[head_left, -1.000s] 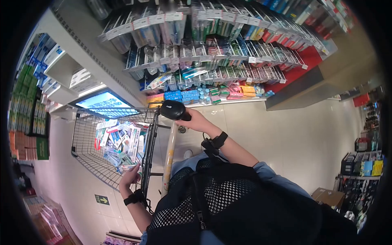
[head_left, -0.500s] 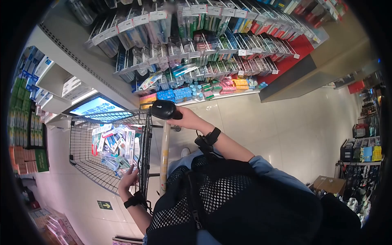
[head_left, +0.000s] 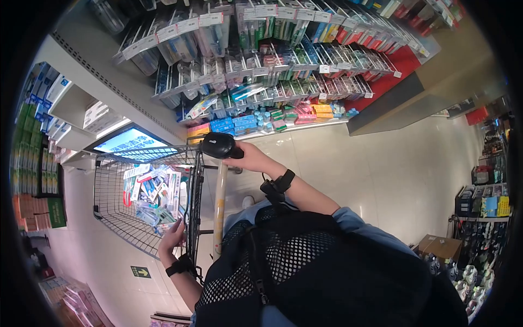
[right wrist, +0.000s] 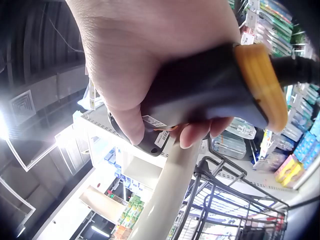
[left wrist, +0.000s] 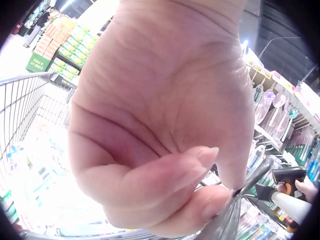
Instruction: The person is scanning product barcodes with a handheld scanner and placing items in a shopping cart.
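My right hand (head_left: pixel 251 157) grips a black handheld barcode scanner (head_left: pixel 218 146) at the far end of the cart's pale push handle (head_left: pixel 220 210). Its yellow-orange end (right wrist: pixel 262 87) and dark body show in the right wrist view, fingers wrapped round it. My left hand (head_left: pixel 172 238) is at the rear rim (head_left: pixel 188 210) of the wire shopping cart. In the left wrist view its fingers are curled, with thumb and forefinger meeting at the grey rim (left wrist: pixel 260 172). A heap of packaged toothbrushes (head_left: pixel 155 193) lies inside the cart.
Racks of hanging packages (head_left: pixel 261 71) stand ahead, with small boxes (head_left: pixel 239 125) along the bottom. A lit screen (head_left: pixel 133 144) is beside the cart's far side. Stacked green boxes (head_left: pixel 30 147) are at the left, a cardboard box (head_left: pixel 440 248) at the right.
Over the first half second, the cart, both hands and the scanner shift slightly left in view as the head view moves. Both holds look the same; little differs since then.
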`<state>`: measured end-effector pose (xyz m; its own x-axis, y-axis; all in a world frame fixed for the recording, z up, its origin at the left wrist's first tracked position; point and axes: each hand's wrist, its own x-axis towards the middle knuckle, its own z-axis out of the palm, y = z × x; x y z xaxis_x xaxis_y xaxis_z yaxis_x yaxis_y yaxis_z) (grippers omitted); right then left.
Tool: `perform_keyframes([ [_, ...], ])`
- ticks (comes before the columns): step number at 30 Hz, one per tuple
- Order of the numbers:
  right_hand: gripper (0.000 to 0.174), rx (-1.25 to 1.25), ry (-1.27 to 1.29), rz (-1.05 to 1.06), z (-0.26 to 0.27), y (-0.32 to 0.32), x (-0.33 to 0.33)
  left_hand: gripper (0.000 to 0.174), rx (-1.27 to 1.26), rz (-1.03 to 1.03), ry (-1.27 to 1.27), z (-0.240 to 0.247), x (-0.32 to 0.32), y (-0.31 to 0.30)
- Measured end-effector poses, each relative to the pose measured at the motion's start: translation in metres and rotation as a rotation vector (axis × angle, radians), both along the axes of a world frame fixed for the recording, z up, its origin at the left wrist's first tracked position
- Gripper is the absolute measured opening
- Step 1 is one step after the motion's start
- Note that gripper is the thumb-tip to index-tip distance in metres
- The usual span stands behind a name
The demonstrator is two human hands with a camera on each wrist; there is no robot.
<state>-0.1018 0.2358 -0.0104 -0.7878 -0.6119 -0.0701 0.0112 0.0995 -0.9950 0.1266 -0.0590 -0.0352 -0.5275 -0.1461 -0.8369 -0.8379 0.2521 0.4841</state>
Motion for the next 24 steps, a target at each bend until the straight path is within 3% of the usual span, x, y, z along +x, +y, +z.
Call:
perform_keyframes([
  [6,0.041,0.014,-0.121,0.015,0.001,0.001,-0.001,0.064,-0.034,-0.027,0.011,0.004,0.0,0.002],
  [24,0.039,0.086,-0.122,0.029,0.014,0.001,-0.001,0.063,0.001,-0.052,0.062,0.023,-0.003,0.01],
])
